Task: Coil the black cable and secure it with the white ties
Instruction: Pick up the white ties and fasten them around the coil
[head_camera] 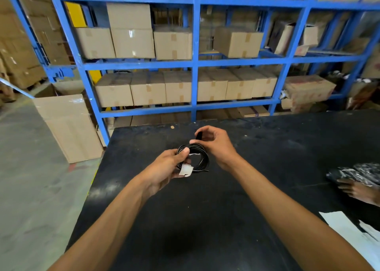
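Observation:
The black cable point(202, 160) is wound into a small round coil held above the black table point(205, 219). My left hand point(167, 165) grips the coil's left side, thumb on top, and also holds a white connector piece point(186, 170) at the coil's lower edge. A thin white tie point(194, 153) crosses the coil just right of my left thumb. My right hand point(213, 144) pinches the coil's top right, with a black plug end point(199, 136) sticking up between its fingers.
Another person's hand point(358, 190) rests at the table's right edge by a crumpled black-and-white bag point(357, 173). White paper sheets point(353, 231) lie at the near right. Blue shelving point(195, 65) with cardboard boxes stands behind the table; a flattened box point(67, 124) leans at the left.

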